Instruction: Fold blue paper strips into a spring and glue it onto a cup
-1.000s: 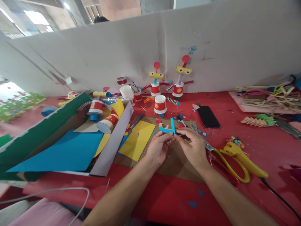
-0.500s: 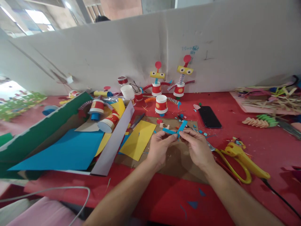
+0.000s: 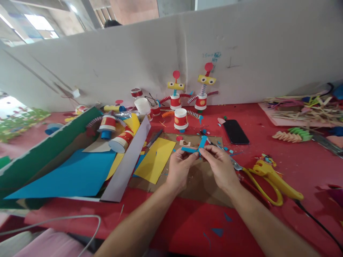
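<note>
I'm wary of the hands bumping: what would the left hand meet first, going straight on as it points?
Besides the blue paper it holds, the left hand would probably meet the right hand first, whose fingertips lie close ahead; exact depth is unclear.

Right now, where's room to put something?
Bare red tabletop lies between the yellow glue gun and the pleated peach paper, and between that paper and the black phone. It's crowded around the left hand and right hand: yellow paper, blue scraps.
</note>
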The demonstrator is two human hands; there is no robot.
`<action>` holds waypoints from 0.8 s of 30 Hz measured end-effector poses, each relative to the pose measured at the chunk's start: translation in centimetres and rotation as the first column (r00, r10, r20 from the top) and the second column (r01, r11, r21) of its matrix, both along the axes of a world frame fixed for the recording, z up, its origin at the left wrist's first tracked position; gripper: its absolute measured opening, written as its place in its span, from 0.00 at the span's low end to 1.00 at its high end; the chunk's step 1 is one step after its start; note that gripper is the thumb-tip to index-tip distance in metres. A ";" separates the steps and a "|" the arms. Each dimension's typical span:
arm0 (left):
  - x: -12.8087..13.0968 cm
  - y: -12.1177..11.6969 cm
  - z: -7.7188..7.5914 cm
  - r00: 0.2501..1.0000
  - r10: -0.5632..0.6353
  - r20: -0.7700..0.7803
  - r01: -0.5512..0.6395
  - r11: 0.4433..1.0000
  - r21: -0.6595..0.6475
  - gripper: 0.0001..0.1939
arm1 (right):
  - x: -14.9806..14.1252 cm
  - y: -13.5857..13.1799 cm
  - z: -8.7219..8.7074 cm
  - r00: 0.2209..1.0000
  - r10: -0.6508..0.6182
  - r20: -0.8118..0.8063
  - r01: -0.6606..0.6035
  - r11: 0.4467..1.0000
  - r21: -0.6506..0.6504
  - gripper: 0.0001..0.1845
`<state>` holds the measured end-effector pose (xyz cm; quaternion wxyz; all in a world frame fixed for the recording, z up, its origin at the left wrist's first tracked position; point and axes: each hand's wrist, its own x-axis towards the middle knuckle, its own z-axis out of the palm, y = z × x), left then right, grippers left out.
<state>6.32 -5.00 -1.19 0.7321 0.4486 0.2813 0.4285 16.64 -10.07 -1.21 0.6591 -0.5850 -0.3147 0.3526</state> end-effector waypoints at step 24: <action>-0.1 0.4 0.1 0.996 0.036 0.079 -0.030 0.997 -0.072 0.07 | -0.1 0.0 -0.5 0.997 0.014 -0.070 -0.008 0.997 0.081 0.11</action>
